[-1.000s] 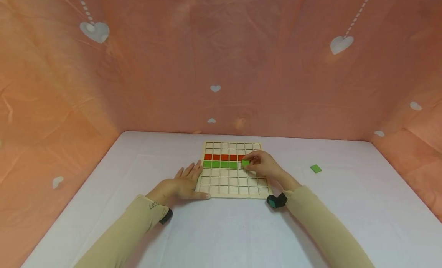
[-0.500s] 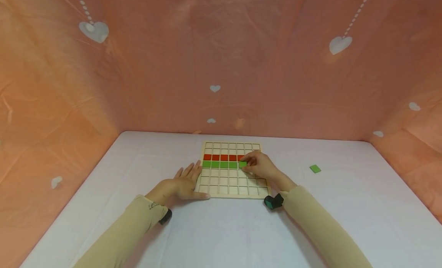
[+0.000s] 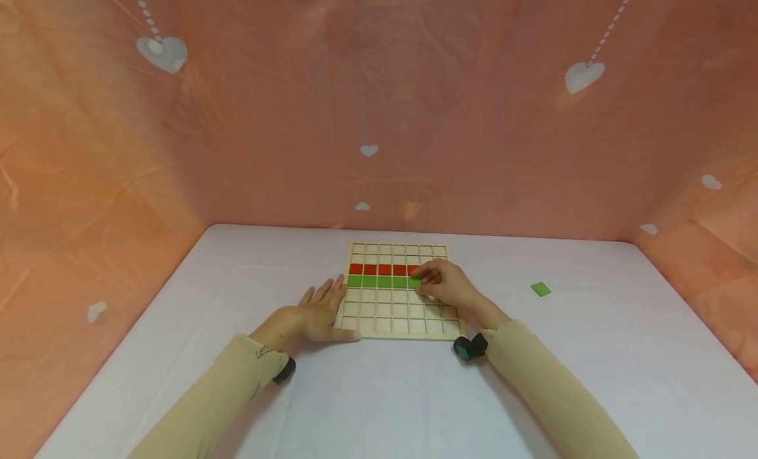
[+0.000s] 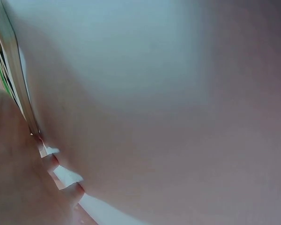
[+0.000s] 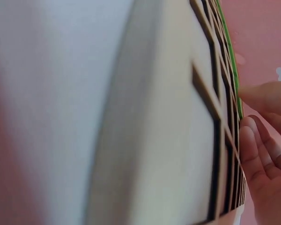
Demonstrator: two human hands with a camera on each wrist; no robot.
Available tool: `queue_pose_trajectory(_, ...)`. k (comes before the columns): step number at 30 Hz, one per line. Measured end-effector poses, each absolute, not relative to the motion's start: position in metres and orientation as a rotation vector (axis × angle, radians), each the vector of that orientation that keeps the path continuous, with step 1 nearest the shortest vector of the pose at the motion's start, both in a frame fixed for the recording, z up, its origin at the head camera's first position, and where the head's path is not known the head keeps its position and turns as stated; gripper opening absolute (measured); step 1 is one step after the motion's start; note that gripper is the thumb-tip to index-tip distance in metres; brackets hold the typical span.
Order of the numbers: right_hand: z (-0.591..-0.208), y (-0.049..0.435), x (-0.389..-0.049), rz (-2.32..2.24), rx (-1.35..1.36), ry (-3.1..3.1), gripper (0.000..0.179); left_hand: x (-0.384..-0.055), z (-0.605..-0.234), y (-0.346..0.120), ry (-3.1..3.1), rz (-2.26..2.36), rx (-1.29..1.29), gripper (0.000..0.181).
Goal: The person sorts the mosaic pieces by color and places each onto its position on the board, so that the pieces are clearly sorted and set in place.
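Observation:
A pale wooden grid board (image 3: 399, 336) lies on the table, with a row of red tiles (image 3: 385, 270) and, below it, a row of green tiles (image 3: 378, 282). My right hand (image 3: 449, 285) is over the board's right side. Its curled finger and thumb are at the rightmost green tile (image 3: 414, 283), which lies in its cell in line with the others. The hand hides the cells to the right. My left hand (image 3: 316, 314) braces the board's left edge, fingers spread, thumb along the front corner. The left wrist view shows mostly the blurred tabletop beside the left hand (image 4: 23, 173).
One loose green tile (image 3: 541, 289) lies on the white tabletop (image 3: 379, 393) to the right of the board. A pink-orange cloth with pale hearts (image 3: 583, 77) hangs behind and at both sides. Each wrist wears a dark camera strap (image 3: 470, 347).
My right hand has moved slightly left and down, and the green tile it pinches has gone from tilted above the board to flat in its cell. My left hand stays put.

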State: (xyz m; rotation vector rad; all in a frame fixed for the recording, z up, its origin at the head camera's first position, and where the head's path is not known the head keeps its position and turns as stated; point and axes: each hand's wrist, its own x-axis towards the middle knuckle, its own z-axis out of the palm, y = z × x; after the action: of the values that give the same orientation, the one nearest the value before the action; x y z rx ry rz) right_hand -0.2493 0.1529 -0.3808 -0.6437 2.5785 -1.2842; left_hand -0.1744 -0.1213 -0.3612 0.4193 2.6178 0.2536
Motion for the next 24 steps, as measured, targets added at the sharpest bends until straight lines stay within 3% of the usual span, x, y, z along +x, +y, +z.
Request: queue_pose_trajectory(24,-0.384,0.187,-0.246,-1.396,-0.651,2.53,0.029,-0.175,-0.362,-0.121,2.599,0.271,0.409,0.104)
